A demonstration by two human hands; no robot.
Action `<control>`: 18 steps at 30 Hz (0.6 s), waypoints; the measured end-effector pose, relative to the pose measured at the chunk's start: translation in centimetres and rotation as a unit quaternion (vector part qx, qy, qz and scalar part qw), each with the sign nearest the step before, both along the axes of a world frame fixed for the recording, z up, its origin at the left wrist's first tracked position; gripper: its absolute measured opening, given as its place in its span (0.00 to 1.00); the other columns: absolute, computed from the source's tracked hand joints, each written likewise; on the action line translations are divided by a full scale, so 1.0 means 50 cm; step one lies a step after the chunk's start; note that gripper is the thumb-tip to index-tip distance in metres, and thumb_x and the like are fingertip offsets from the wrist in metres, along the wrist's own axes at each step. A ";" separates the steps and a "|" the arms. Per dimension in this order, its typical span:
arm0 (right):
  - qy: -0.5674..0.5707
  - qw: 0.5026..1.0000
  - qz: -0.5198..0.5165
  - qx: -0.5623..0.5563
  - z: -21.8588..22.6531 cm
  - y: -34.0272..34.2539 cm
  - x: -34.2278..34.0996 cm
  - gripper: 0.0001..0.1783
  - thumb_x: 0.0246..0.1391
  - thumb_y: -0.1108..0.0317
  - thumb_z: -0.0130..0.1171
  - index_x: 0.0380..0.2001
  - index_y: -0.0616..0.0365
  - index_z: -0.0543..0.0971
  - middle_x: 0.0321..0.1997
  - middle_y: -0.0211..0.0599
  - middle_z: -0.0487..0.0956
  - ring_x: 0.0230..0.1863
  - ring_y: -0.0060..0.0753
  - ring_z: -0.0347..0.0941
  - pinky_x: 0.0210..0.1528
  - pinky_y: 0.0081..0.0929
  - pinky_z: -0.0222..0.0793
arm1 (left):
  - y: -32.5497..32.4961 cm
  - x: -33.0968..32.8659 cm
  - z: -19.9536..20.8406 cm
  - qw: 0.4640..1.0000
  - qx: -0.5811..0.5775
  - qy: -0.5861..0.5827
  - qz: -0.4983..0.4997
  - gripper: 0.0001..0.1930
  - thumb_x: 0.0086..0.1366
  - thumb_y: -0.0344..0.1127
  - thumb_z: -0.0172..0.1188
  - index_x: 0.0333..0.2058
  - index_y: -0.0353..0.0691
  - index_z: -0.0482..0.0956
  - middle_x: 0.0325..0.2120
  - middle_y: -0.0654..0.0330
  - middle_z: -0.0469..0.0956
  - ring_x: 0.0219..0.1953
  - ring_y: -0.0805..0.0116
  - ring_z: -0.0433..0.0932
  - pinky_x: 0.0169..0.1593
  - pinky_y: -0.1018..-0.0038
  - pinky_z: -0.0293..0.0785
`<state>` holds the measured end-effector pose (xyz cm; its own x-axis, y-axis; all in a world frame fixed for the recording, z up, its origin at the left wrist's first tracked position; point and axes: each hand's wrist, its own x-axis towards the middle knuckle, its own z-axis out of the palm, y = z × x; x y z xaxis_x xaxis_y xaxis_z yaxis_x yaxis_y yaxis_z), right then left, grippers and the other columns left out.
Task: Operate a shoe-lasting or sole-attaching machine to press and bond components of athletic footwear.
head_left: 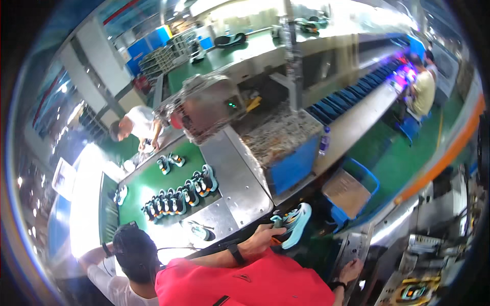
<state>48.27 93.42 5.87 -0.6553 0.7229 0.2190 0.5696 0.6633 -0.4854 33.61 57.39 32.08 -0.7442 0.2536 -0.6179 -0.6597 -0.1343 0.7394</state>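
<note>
My right hand (350, 270) is showing low on my right, its fingers curling close to a metal panel (354, 245); I cannot tell whether they are touching it or holding anything. Well apart from it, my left hand (268, 234) is gripping a shoe (297, 224), fingers closing on the upper while the pale blue sole is facing right, away from my palm. The shoe is hanging just beside the near corner of the tabletop (133, 186). I am judging it light enough for one hand, the upper probably giving under a squeeze, the sole probably staying springy but firm. Nothing about it is looking fragile, though a smooth upper might be slipping from a loose pinch, so I am favouring the collar or heel, likely its stiffest part. Beyond it, a lone shoe (200, 231) is lying on the tabletop, and a row of shoes (178, 203) is standing close together farther back
</note>
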 end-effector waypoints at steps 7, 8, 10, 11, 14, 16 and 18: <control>0.209 0.963 0.139 0.093 0.337 -0.028 -0.316 0.08 0.58 0.73 0.55 0.39 0.66 0.75 0.36 0.46 0.77 0.40 0.43 0.74 0.47 0.35 0.70 | -0.287 -0.093 -0.157 0.955 0.072 -0.048 0.284 0.11 0.62 0.29 0.61 0.38 0.27 0.76 0.30 0.52 0.78 0.29 0.57 0.80 0.34 0.61 0.83; 0.252 0.945 0.205 -0.032 0.448 -0.083 -0.395 0.09 0.59 0.73 0.55 0.41 0.65 0.75 0.40 0.44 0.78 0.41 0.39 0.75 0.47 0.31 0.71 | -0.341 -0.129 -0.163 0.952 0.045 -0.041 0.300 0.10 0.62 0.29 0.60 0.38 0.27 0.76 0.31 0.50 0.79 0.29 0.55 0.81 0.34 0.59 0.83; 0.270 0.915 0.294 0.056 0.620 -0.190 -0.538 0.09 0.58 0.76 0.55 0.42 0.64 0.76 0.41 0.41 0.79 0.40 0.34 0.74 0.45 0.29 0.70 | -0.433 -0.206 -0.187 0.931 0.083 0.036 0.353 0.10 0.59 0.27 0.61 0.40 0.30 0.77 0.33 0.53 0.79 0.30 0.59 0.80 0.27 0.66 0.78; 0.266 0.896 0.342 0.101 0.696 -0.241 -0.612 0.08 0.58 0.77 0.54 0.42 0.64 0.76 0.41 0.40 0.79 0.40 0.34 0.74 0.45 0.29 0.70 | -0.476 -0.250 -0.173 0.924 0.050 0.056 0.376 0.09 0.59 0.27 0.61 0.39 0.31 0.76 0.32 0.55 0.79 0.29 0.60 0.81 0.27 0.66 0.78; 0.290 0.808 0.474 0.197 0.881 -0.436 -0.834 0.13 0.51 0.80 0.58 0.43 0.62 0.77 0.43 0.41 0.78 0.41 0.37 0.74 0.45 0.30 0.69 | -0.658 -0.368 -0.263 0.914 -0.068 0.118 0.382 0.11 0.57 0.35 0.65 0.31 0.32 0.78 0.24 0.56 0.78 0.19 0.68 0.73 0.20 0.74 0.65; 0.255 0.771 0.536 0.230 0.981 -0.566 -0.976 0.16 0.51 0.80 0.57 0.45 0.62 0.76 0.45 0.41 0.78 0.48 0.39 0.73 0.52 0.32 0.66 | -0.776 -0.445 -0.319 0.893 -0.054 0.074 0.440 0.10 0.59 0.35 0.63 0.29 0.32 0.78 0.23 0.56 0.79 0.20 0.66 0.76 0.22 0.73 0.69; 0.214 0.742 0.579 0.262 1.025 -0.689 -1.156 0.22 0.52 0.78 0.57 0.53 0.60 0.74 0.54 0.42 0.76 0.55 0.41 0.72 0.57 0.31 0.65 | -0.880 -0.507 -0.346 0.875 -0.060 0.058 0.476 0.11 0.58 0.35 0.63 0.28 0.31 0.77 0.22 0.55 0.77 0.18 0.65 0.74 0.22 0.70 0.69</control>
<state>-9.54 58.99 57.12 -0.5601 -0.5286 0.6379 -0.6615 0.7489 0.0397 8.26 13.36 14.78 -0.6424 -0.5769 -0.5045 -0.2106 -0.5000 0.8400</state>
